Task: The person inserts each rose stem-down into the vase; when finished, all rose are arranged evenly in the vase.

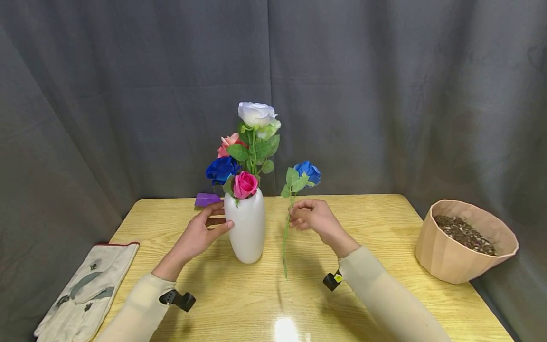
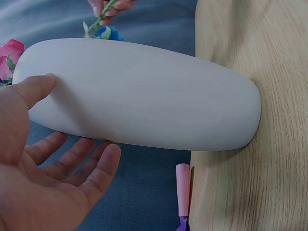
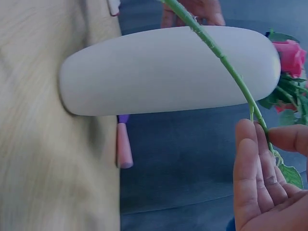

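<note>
A white vase [image 1: 245, 232] stands upright on the table, holding a white rose [image 1: 257, 114], a pink rose [image 1: 245, 185], a dark blue rose [image 1: 222, 170] and a coral one [image 1: 230, 144]. My left hand [image 1: 201, 235] holds its upper left side, the thumb in front and the fingers round the side. Right of the vase, my right hand [image 1: 314, 218] pinches the green stem of a blue rose [image 1: 308, 173] between thumb and fingers. That rose is upright, its stem's lower end hanging free. In the right wrist view, the stem [image 3: 222, 57] crosses in front of the vase.
A small trowel with a purple blade [image 1: 207, 199] and pink handle [image 2: 183, 190] lies behind the vase. At the left edge are pale work gloves [image 1: 87, 289]. A peach pot [image 1: 440, 247] with soil stands at the right edge. A grey curtain [image 1: 363, 95] hangs behind.
</note>
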Tool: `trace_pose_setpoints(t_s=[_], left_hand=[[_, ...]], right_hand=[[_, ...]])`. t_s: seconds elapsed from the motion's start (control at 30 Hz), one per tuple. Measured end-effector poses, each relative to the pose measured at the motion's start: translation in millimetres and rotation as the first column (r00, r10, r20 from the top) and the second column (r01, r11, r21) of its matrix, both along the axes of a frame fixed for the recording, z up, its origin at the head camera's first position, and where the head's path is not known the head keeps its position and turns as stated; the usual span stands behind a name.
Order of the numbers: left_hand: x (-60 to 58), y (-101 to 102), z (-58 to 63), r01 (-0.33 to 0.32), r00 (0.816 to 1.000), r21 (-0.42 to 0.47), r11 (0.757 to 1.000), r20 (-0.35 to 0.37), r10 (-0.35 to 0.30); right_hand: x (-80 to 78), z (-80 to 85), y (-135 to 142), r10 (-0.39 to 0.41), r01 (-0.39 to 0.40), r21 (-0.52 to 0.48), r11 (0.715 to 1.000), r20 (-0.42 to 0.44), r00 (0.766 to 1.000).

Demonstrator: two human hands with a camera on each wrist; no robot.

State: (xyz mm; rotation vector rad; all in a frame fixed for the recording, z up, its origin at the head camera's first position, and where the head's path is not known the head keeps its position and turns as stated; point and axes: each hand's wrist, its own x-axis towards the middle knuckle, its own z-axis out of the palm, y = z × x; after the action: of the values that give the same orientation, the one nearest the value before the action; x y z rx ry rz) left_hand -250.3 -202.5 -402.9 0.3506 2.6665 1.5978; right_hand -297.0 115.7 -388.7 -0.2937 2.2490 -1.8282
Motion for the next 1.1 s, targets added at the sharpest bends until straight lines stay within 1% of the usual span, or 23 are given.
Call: trace_pose_setpoints(t_s=[0.27,0.57,0.83,1.1], left_hand=[[-0.3,0,0.4,-0.001,1.000,0.003,1.000,-0.002,0.001],[-0.7,0,-0.2,-0.006,1.000,-0.003,1.000,0.004,0.006],[-0.6,-1,-0.7,-0.011,1.000,-0.013,1.000,0.012,0.011],[-1.2,-1,-0.3,-0.012,1.000,-0.008,1.000,0.011,0.012]], right_hand=[[1.4,21.9,2,-0.039,0.034,-0.084,0.996,-0.059,0.997],[2.8,43.1,1,-0.095,0.075,-0.195,0.978,-0.092,0.991],[4.6,56.1,-2,-0.154,0.110,-0.306,0.946,-0.123,0.980],[3.0,63.0,-4,-0.198,0.133,-0.339,0.931,-0.166,0.966]])
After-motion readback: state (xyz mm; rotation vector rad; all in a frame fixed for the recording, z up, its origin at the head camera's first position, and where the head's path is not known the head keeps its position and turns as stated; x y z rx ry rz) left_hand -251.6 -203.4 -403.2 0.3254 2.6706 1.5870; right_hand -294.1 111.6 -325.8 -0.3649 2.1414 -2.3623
